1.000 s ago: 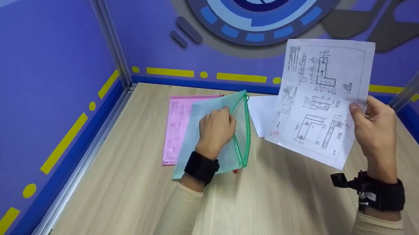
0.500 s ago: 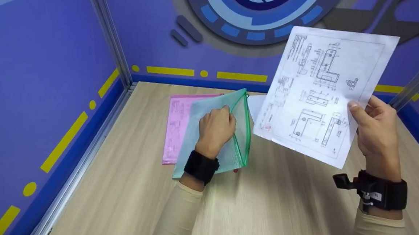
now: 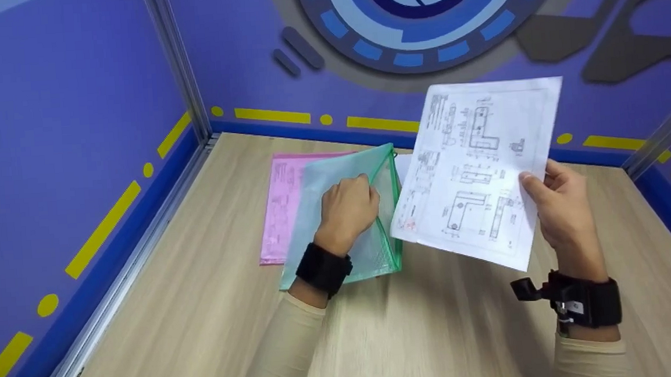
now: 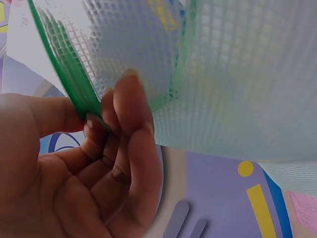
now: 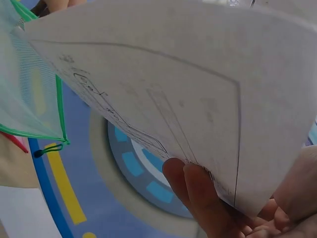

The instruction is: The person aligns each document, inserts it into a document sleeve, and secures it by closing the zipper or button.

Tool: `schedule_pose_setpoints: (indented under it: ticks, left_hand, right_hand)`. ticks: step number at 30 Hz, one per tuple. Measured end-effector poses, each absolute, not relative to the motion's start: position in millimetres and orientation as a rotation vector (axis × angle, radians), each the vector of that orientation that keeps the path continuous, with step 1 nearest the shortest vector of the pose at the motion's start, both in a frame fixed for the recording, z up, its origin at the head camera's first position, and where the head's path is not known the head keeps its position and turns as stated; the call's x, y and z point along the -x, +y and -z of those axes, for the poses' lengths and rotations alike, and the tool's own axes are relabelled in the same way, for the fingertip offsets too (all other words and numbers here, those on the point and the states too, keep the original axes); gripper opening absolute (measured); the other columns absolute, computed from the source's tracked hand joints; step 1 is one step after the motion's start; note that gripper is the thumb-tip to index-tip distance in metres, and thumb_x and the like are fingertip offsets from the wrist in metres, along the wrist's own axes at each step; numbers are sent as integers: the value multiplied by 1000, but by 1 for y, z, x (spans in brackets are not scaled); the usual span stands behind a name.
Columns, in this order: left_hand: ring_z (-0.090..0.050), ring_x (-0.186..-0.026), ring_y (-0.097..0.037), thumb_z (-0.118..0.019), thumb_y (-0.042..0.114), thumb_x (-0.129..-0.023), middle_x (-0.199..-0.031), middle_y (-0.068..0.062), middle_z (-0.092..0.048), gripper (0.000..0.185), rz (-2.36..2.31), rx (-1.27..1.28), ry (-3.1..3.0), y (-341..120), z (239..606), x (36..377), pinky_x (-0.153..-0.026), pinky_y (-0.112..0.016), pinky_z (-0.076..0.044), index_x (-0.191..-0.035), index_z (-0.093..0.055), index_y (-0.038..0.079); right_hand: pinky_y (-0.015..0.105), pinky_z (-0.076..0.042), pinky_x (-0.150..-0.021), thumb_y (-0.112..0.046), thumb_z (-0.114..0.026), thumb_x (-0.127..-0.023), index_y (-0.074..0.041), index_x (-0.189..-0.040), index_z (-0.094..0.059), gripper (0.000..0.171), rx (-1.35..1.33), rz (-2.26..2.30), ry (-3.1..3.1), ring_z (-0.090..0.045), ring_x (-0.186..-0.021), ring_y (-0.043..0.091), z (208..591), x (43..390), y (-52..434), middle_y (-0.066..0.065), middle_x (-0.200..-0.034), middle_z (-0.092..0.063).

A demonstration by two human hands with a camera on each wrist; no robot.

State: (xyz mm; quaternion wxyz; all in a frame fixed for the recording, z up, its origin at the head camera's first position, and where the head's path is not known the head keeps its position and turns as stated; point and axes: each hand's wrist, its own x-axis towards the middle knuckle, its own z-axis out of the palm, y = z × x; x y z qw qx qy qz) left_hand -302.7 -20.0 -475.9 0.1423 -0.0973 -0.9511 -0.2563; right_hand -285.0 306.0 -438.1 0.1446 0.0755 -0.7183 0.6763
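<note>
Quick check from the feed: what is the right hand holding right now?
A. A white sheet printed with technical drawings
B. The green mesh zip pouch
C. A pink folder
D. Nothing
A: the right hand pinches the edge of the white drawing sheet, raised above the table, while the left hand grips the green mesh pouch.

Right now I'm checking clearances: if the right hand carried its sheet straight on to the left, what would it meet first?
Probably the green mesh pouch that the left hand holds open. The drawing sheet, pinched by the right hand, has its lower left corner near the pouch's green edge, though depth is unclear.
</note>
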Motion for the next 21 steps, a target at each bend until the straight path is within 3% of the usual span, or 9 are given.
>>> schedule_pose_setpoints:
  ticks: [13, 21]
  left_hand:
    - [-54, -61, -19, -54, 15, -105, -64, -1, -45, 33, 855, 292, -2676, -21, 474, 304, -59, -38, -48, -73, -52, 11]
    - [-53, -61, -20, -53, 15, -105, -65, -1, -45, 33, 870, 289, -2679, -22, 475, 304, -60, -36, -46, -72, -50, 12]
  right_hand:
    - [27, -62, -68, -1, -50, -109, 20, -146, -45, 44, -317, -1765, -2381, -77, -81, 17, 444, 288, 296, 4, -102, -75]
    - [26, -60, -67, -4, -46, -111, 20, -146, -47, 42, -314, -1500, -2588, -73, -78, 11, 445, 287, 297, 34, -113, -69]
